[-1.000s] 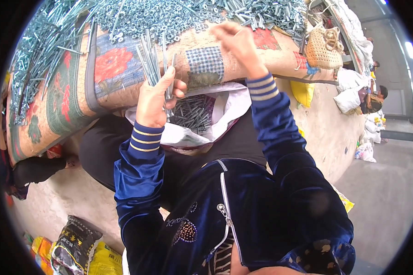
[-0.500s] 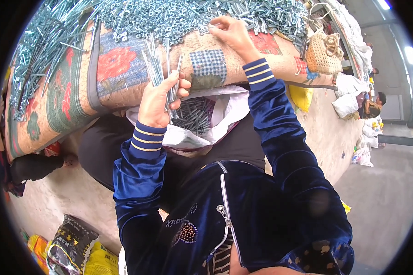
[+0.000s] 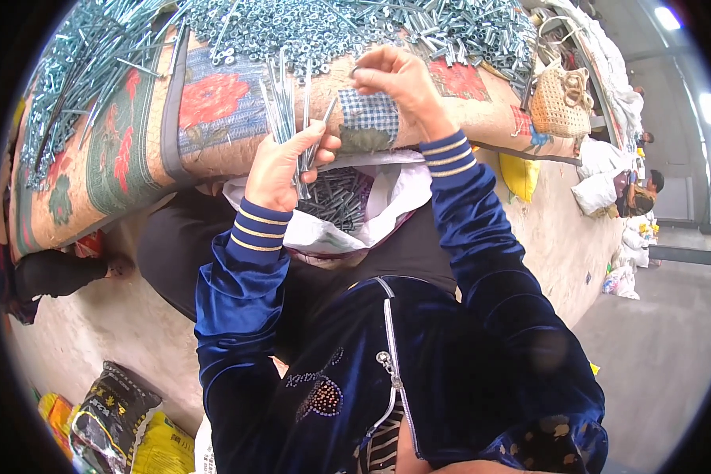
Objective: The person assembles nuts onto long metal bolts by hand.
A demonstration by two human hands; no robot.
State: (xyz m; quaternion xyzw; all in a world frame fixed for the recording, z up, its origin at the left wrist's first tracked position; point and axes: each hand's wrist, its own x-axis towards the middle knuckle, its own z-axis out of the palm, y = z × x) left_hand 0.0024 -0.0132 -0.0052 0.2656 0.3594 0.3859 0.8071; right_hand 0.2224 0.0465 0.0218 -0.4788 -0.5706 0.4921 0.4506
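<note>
My left hand (image 3: 275, 175) is closed around a bunch of long thin metal rods (image 3: 279, 103), which stand up and fan out above the fingers. One rod (image 3: 331, 113) leans apart from the bunch to the right. Thumb and forefinger of my right hand (image 3: 405, 85) pinch a small dark ring that looks like a nut (image 3: 354, 72), held above the padded table edge. Behind both hands spreads a heap of loose nuts (image 3: 268, 31). Below the left hand, an open white sack (image 3: 399, 189) holds many short dark metal pieces (image 3: 340, 197).
Long rods (image 3: 79, 79) are heaped at the far left, and short metal tubes (image 3: 466, 35) at the far right. The table edge has a patched cover (image 3: 213, 103). A woven basket (image 3: 561, 99) stands at right. Filled bags (image 3: 114, 415) lie lower left; another person's leg (image 3: 59, 272) shows at left.
My right hand has drawn back from the nut heap toward me, the small ring now showing between its fingertips. The left hand still grips the rods, slightly further right in the picture.
</note>
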